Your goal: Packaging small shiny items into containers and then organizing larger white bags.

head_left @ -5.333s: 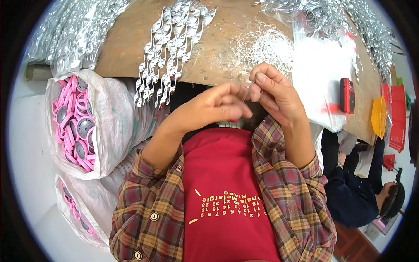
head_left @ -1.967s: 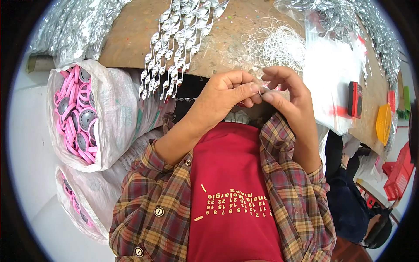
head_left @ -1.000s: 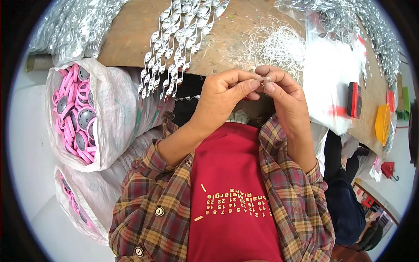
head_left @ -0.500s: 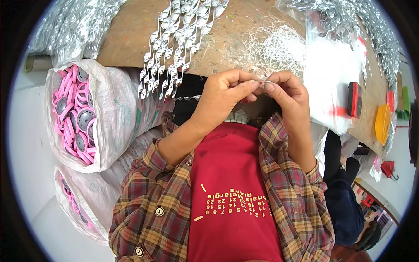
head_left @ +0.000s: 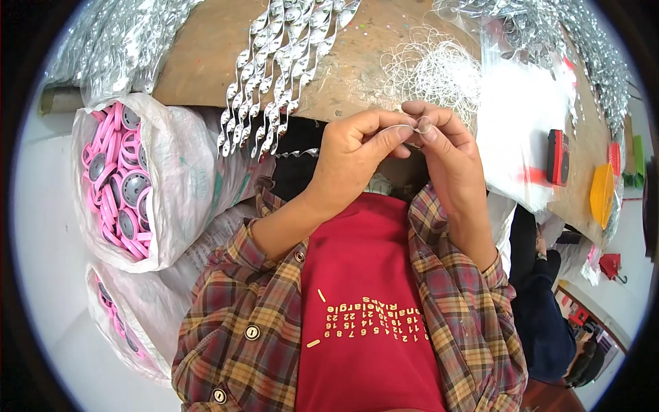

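Note:
In front of my chest both hands meet at the table's near edge. My left hand [head_left: 357, 151] pinches a thin white string [head_left: 398, 128] between thumb and forefinger. The fingertips of my right hand [head_left: 449, 141] are pressed together on the same string, close to the left fingertips. Whether a knot or small part sits between them is too small to tell. Just beyond lies a tangled heap of white string loops [head_left: 439, 72]. Shiny silver twisted strips [head_left: 278, 69] lie to the left, their ends hanging over the edge.
A brown tabletop [head_left: 199, 62] spreads ahead. White plastic bags [head_left: 511, 130], a red-and-black device [head_left: 557, 158] and a yellow basket [head_left: 601, 196] sit at right. Silver bundles [head_left: 127, 48] lie far left. A white sack [head_left: 175, 185] of pink-and-grey wheels [head_left: 113, 182] stands left. A person [head_left: 542, 323] is at lower right.
My right fingers have shifted and curled closer around the string, and the fingertips sit slightly differently. My left hand stays nearly in place, still pinching.

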Tool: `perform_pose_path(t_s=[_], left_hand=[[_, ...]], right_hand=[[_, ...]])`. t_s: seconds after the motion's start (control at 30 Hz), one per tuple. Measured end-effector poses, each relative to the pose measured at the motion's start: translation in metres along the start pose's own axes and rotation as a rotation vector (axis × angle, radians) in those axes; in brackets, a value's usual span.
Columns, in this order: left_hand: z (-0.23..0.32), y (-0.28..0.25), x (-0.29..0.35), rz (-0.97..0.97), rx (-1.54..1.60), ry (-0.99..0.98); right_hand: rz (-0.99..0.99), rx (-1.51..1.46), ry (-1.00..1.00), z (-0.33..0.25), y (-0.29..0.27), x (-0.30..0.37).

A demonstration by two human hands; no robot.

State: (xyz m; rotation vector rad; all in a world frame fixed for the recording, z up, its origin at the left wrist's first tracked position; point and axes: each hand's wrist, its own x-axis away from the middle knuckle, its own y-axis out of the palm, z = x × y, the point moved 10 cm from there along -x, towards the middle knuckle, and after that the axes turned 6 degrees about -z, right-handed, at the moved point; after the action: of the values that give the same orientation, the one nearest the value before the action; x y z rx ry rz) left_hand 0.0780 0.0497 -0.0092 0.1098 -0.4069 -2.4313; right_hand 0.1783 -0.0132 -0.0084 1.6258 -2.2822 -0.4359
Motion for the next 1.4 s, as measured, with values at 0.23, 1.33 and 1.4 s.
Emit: perform_pose_path(t_s=[0.23, 1.33, 1.4], left_hand=[[-0.01, 0.0, -0.001, -0.009, 0.158, -0.075], [-0.021, 0.007, 0.0, -0.166, 0.369, -0.293], [-0.021, 0.007, 0.0, -0.152, 0.357, -0.296]], right_hand=[[0.01, 0.0, 0.029, 0.004, -0.002, -0.001], [-0.095, 0.958, -0.48, -0.057, 0.023, 0.006], [-0.191, 1.124, -0.629, -0.063, 0.038, 0.013]])
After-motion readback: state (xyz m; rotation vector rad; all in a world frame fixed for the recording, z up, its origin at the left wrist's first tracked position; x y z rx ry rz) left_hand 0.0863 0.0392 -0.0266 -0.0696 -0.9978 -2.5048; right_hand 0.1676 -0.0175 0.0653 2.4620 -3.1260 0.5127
